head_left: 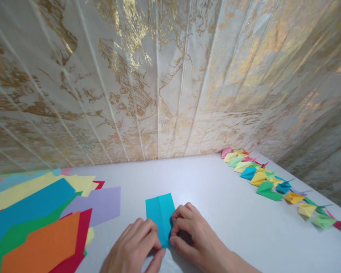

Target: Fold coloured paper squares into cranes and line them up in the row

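A blue sheet of paper [159, 207] with a lengthwise crease lies on the white table in front of me. My left hand [139, 242] is at its lower left edge, thumb and fingers closed on the near corner. On the right edge rests my right hand [191, 231], its fingers curled and pinching the paper close to the near end. The two sets of fingertips almost meet at the bottom of the sheet, which they partly cover.
Loose coloured sheets overlap on the left, among them an orange sheet [45, 242], a dark blue sheet [36, 204] and a lilac sheet [102, 204]. Several folded paper pieces [268, 191] line the table's right edge. A gold-patterned curtain [159, 94] hangs behind the table [130, 178].
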A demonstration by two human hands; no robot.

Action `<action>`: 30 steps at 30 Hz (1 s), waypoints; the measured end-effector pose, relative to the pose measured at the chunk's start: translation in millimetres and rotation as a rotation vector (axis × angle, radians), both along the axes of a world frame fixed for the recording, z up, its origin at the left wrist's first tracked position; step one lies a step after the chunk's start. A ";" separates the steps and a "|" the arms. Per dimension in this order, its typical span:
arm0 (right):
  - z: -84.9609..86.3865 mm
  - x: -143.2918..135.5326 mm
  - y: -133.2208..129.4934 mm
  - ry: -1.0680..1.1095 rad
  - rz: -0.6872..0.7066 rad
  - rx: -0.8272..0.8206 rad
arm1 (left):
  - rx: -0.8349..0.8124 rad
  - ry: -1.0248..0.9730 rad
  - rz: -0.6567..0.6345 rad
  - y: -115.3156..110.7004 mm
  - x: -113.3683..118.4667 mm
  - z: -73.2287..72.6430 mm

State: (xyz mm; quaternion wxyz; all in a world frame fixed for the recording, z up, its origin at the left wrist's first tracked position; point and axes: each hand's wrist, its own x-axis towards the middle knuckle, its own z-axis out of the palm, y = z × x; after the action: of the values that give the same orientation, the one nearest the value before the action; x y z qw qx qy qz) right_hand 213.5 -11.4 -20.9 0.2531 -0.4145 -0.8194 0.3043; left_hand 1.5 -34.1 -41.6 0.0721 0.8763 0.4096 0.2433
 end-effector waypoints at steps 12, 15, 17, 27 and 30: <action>3.3 1.4 -0.5 -0.027 0.052 -0.057 | -0.187 -0.099 0.042 1.7 2.6 -0.2; 6.7 8.3 3.2 -0.014 0.108 -0.087 | -0.203 -0.125 0.029 2.3 0.2 -8.9; 7.7 11.4 4.2 -0.009 0.121 -0.108 | -0.191 -0.131 0.020 2.1 -0.8 -14.3; 4.5 3.4 -3.4 -0.003 -0.027 -0.099 | -0.031 -0.114 0.043 -1.2 2.8 -12.1; 6.5 2.4 -4.0 -0.021 -0.034 -0.109 | -0.017 -0.095 0.087 -2.6 8.2 -8.1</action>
State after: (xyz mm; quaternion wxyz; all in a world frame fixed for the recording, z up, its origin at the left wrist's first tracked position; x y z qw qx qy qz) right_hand 215.8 -15.3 -14.3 0.2266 -0.4446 -0.7971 0.3399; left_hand 9.7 -36.7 -49.7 0.0884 0.8445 0.4454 0.2841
